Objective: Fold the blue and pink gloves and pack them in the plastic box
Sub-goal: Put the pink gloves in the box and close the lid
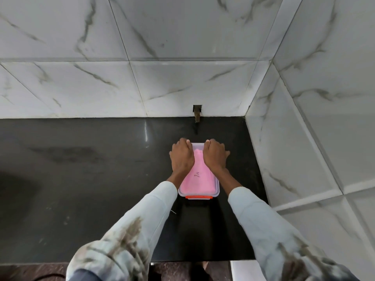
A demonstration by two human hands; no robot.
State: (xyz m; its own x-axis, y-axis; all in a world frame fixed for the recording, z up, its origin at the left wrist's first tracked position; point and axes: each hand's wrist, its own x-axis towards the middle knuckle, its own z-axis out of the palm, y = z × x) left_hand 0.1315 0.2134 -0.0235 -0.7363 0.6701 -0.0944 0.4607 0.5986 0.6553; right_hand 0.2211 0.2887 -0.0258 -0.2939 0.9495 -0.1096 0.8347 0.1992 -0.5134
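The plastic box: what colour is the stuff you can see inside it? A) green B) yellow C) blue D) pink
D: through the clear plastic box, between the left hand and the right hand, only pink glove material shows on top.

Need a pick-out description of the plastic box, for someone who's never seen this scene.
On the black countertop, near the tiled right corner, sits the plastic box. The left hand and right hand press on its far end. It's translucent, pink inside, with an orange-red latch.
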